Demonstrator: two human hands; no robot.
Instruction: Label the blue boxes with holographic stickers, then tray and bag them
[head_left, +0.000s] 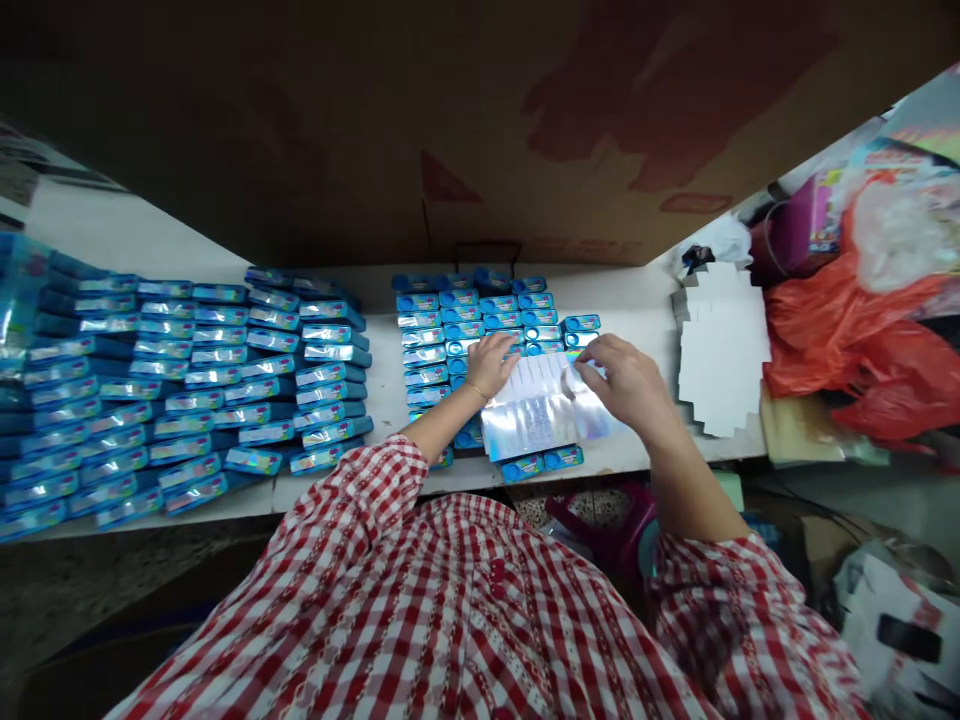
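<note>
A shiny silvery sheet of stickers (pixel 529 425) with pale strips along its upper part lies over rows of small blue boxes (pixel 426 376). My left hand (pixel 491 364) rests at the sheet's upper left edge, over the boxes, its fingers stretched out toward the right. At the upper right of the sheet, the thumb and fingers of my right hand (pixel 619 378) are pinched together on its edge. The sheet looks lifted or curled near those fingertips. Whether a single sticker is between them is too small to tell.
Many more blue boxes (pixel 266 368) stand in stacked columns on the left of the white table (pixel 386 400). A large cardboard box (pixel 337 130) looms across the back. To the right are a pile of white card pieces (pixel 721 350) and red plastic bags (pixel 817 320).
</note>
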